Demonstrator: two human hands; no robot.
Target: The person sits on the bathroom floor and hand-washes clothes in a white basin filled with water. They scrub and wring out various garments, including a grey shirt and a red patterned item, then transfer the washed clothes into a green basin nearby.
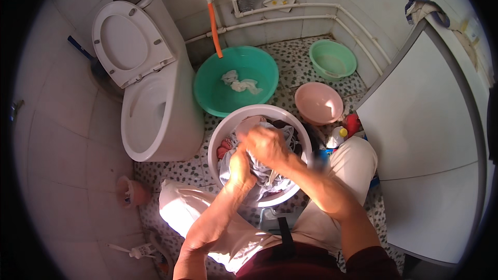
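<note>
A pale round basin (213,150) full of bunched clothes stands between my knees. My left hand (241,168) is closed on a light grey garment (259,163) over the near left part of the heap. Just beyond it, my right hand (265,146) is curled into a fist against the same garment, slightly smeared by motion. The two hands almost meet, and they hide the cloth directly beneath them. A red patterned cloth (224,148) shows at the basin's left, and dark clothing lies along its far right side.
Beyond stands a green basin (202,91) of water holding white cloth, below an orange hose (213,31). A toilet (176,98) is at left. Pink (306,116) and light green (316,52) basins sit right, near a yellow-capped bottle (336,137) and a grey cabinet panel (430,135).
</note>
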